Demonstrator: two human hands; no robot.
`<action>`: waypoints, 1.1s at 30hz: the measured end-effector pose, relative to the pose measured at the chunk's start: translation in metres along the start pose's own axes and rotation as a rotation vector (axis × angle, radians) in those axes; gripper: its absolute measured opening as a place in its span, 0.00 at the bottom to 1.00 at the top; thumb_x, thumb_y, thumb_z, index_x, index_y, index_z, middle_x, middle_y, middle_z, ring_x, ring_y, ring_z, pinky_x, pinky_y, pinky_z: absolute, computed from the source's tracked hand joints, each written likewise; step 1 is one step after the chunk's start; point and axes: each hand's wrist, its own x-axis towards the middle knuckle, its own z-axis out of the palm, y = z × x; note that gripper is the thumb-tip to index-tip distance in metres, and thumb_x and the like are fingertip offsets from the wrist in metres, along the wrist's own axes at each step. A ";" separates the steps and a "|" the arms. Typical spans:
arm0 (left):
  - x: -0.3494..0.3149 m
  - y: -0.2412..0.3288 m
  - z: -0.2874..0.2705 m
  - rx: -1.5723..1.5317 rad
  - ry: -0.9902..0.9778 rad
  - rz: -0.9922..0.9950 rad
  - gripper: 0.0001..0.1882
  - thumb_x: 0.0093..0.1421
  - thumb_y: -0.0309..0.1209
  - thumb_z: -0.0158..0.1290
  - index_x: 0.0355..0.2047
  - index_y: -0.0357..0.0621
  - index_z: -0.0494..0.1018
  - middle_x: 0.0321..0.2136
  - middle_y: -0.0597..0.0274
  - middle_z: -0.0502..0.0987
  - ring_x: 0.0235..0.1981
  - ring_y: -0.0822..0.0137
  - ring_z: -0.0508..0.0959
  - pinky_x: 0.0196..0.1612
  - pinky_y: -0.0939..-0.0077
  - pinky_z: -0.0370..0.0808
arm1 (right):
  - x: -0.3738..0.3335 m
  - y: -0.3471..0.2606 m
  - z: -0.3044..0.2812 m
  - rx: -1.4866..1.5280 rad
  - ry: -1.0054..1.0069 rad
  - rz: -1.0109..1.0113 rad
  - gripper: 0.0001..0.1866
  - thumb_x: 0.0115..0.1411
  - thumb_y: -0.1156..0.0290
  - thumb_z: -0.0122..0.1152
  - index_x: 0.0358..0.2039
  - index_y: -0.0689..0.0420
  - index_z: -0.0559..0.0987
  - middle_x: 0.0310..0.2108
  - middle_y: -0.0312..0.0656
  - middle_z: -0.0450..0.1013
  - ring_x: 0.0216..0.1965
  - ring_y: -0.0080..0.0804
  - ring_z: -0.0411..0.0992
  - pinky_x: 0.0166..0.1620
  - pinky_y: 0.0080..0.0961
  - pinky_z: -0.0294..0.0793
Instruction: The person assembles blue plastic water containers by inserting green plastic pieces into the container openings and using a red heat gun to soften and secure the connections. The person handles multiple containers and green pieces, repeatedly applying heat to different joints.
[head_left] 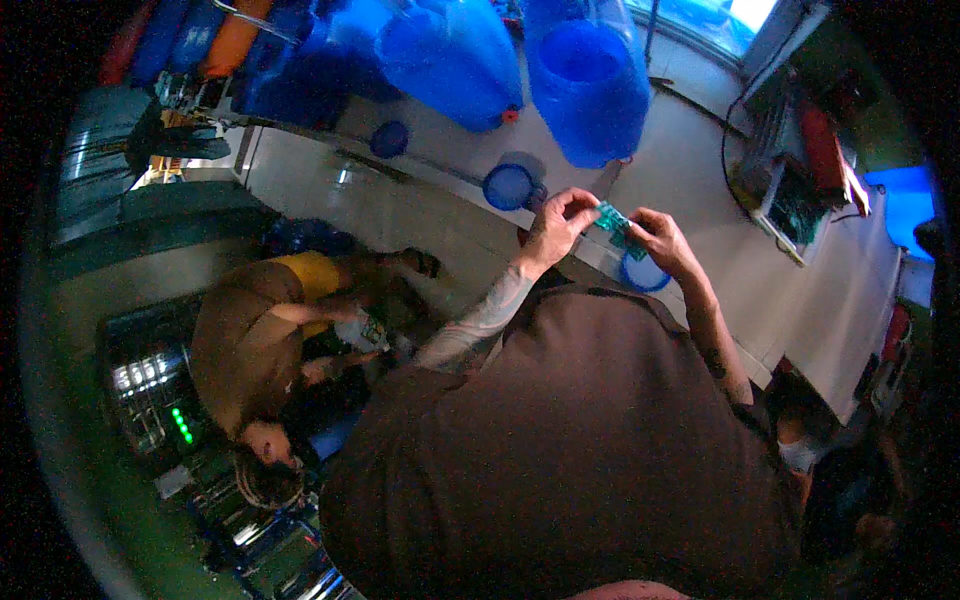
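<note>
Between my two hands, in front of my chest, is a small teal-green packet (610, 219) that looks crinkled and shiny. The fingertips of my left hand (562, 228) pinch its left end. On the other end, my right hand (660, 240) grips with thumb and fingers. What the packet contains is too small to tell. Just beyond my left hand a round blue container (512, 187) stands on the pale surface. Below the packet, close to my right wrist, another round blue-rimmed container (643, 271) shows in part.
Large translucent blue jugs (588, 90) and bags (450, 60) stand at the far side. A small blue round lid (389, 139) lies near them. To the left a co-worker (260, 330) bends over something beside a machine with green lights (182, 425). An open box (800, 215) stands at right.
</note>
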 end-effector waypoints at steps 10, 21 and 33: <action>0.072 -0.105 -0.298 -0.048 0.353 0.132 0.14 0.57 0.28 0.56 0.43 0.43 0.70 0.42 0.62 0.72 0.43 0.69 0.72 0.48 0.71 0.70 | 0.103 -0.029 0.117 -0.042 -0.069 0.151 0.23 0.65 0.54 0.51 0.39 0.65 0.78 0.35 0.46 0.78 0.36 0.30 0.73 0.42 0.30 0.71; 0.245 -0.190 -0.519 -0.148 0.825 -0.259 0.14 0.59 0.30 0.54 0.45 0.42 0.70 0.41 0.62 0.73 0.42 0.69 0.72 0.48 0.71 0.69 | 0.096 -0.067 0.151 -0.273 0.176 0.573 0.20 0.64 0.56 0.51 0.38 0.63 0.78 0.34 0.50 0.77 0.36 0.39 0.74 0.43 0.32 0.70; 0.322 -0.209 -0.520 0.046 0.716 -0.308 0.16 0.61 0.32 0.53 0.47 0.41 0.69 0.40 0.62 0.73 0.41 0.69 0.72 0.48 0.71 0.69 | -0.043 0.109 0.163 -0.325 0.296 0.953 0.19 0.56 0.60 0.56 0.42 0.59 0.79 0.36 0.52 0.77 0.39 0.48 0.76 0.44 0.37 0.74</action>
